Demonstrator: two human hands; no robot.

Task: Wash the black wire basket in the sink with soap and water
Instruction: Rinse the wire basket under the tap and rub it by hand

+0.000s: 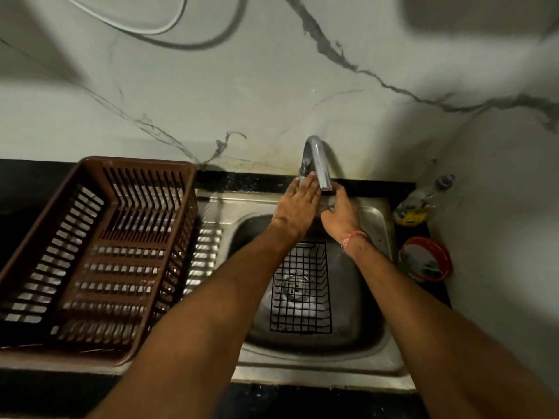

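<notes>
The black wire basket (pixel 301 287) lies in the sink (pixel 375 225) over the drain, ready for water. At twelve o'clock from it, both hands, left (pixel 298 207) and right (pixel 340 214), hold nothing, fingers loosely spread beneath the tap (pixel 317 161), probably wetting. A brown rack (pixel 90 252) sits at nine o'clock on the counter (pixel 251 178).

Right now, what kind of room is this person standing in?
Most likely a home kitchen, at the washing-up corner. A stainless steel sink sits under a curved chrome tap, with a brown slatted plastic dish rack beside it on a black counter.
</notes>
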